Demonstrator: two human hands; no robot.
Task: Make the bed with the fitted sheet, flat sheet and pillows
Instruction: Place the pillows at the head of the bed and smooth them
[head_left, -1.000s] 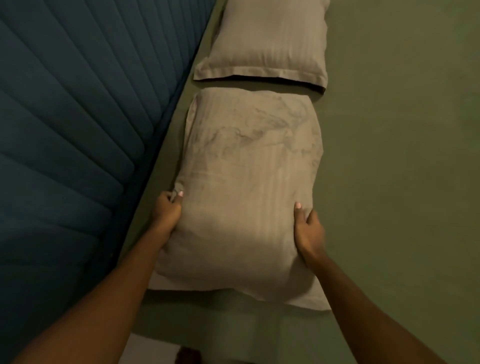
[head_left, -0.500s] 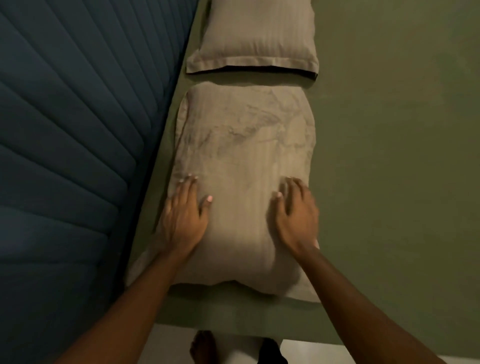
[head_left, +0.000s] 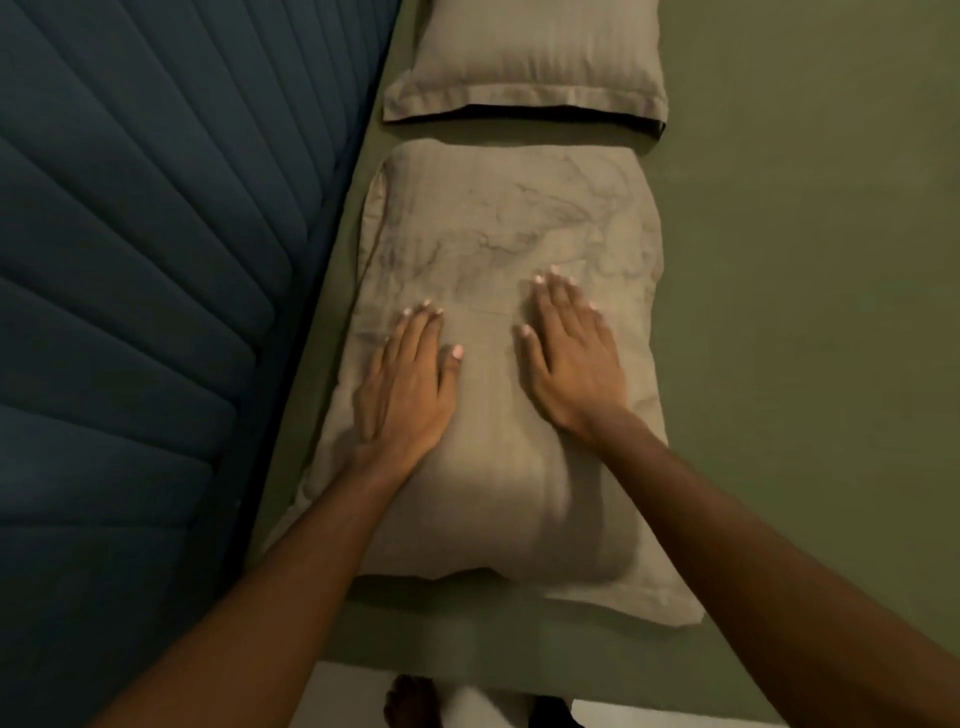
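I have both hands flat on the near pillow (head_left: 493, 234). My left hand (head_left: 405, 384) and my right hand (head_left: 571, 364) lie palm down with straight fingers, grasping nothing, side by side with a strip of tan pillowcase between them. The pillow lies directly under both palms. It stretches ahead of my fingertips, creased there, and back beneath my wrists. Beyond it, well ahead of my hands, a second pillow (head_left: 530, 57) lies on the same green sheet (head_left: 805, 312), apart from the first. The sheet spreads smooth to the right of my right hand. Left of my left hand stands the padded blue headboard (head_left: 130, 260).
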